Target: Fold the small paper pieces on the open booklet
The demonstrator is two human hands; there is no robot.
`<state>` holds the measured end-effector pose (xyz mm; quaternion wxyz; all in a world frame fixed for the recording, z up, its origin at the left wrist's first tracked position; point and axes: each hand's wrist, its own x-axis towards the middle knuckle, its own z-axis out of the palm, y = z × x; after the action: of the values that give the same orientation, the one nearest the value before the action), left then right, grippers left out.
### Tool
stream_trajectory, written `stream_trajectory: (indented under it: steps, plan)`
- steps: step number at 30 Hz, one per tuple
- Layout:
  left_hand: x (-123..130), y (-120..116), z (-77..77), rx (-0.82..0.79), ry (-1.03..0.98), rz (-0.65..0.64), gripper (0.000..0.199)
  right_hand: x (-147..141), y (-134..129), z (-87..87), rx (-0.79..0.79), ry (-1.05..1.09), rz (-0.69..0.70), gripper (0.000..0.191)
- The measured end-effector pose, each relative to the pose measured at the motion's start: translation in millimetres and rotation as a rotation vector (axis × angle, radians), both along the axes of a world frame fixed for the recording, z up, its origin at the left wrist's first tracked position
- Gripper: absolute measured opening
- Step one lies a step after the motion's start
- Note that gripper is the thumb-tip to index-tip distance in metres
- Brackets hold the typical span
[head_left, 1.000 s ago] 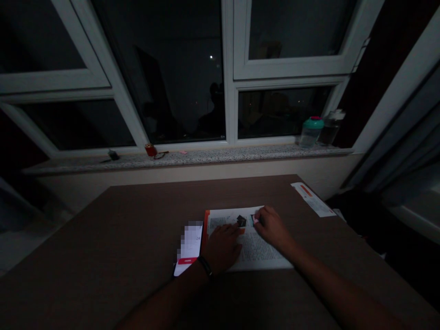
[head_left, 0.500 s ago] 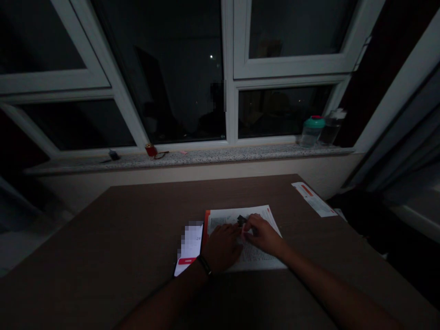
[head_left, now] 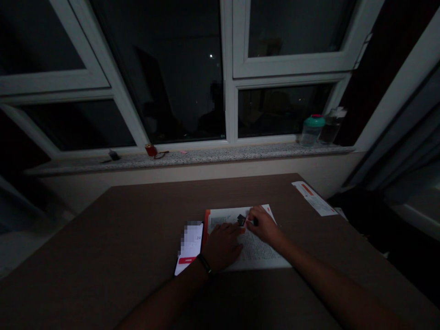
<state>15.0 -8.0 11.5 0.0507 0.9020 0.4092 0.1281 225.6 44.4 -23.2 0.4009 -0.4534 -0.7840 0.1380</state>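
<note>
L grip (head_left: 222,247) open on booklet (head_left: 257,252), phone (head_left: 189,245) just beside; R grip (head_left: 263,225) closed by dark item (head_left: 241,220), hold unclear.

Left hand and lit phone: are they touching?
Cannot tell. The head view shows the left hand right beside the lit phone, but from above, the hand's edge hides any gap.

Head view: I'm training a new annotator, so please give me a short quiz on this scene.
1. True or false: the smartphone lies to the left of the printed booklet on the desk.
2. Which hand wears the dark wristband? A left hand, B right hand, C neither.
3. Fill in the blank: the teal-lidded container stands on the ____.

Key: 1 true; 2 A; 3 windowsill.
</note>
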Motion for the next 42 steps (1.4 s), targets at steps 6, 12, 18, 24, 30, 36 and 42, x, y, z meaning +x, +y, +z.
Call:
stream_trajectory:
  steps: [6, 12, 18, 24, 30, 36, 42]
  plan:
    - [2.6, -0.5, 1.4, 0.011, 0.011, 0.003, 0.042, -0.1, -12.1, 1.2, -0.080, -0.009, 0.266, 0.021]
    - [4.6, -0.4, 0.1, 0.018, 0.024, 0.009, 0.034, -3.5, -17.2, 5.0, -0.055, -0.037, 0.262, 0.022]
    - [2.4, 3.1, -1.7, 0.002, 0.008, -0.007, 0.041, -3.3, -3.6, -0.4, 0.006, -0.031, -0.041, 0.020]
    - [1.0, 3.2, 2.0, -0.013, 0.002, -0.012, 0.036, -1.6, -13.0, 2.1, 0.003, -0.046, 0.131, 0.021]
    - [-0.1, 3.4, 2.6, -0.026, -0.013, -0.017, 0.034, -2.5, -11.8, 3.4, 0.026, -0.062, 0.082, 0.022]
    - [-2.7, 2.9, 1.7, -0.042, -0.037, -0.010, 0.033, -0.4, -3.7, 1.0, 0.099, -0.130, -0.149, 0.020]
    - [-1.9, 2.6, -2.6, 0.023, 0.008, 0.007, 0.035, 3.6, -6.2, -0.1, 0.062, -0.022, -0.196, 0.018]
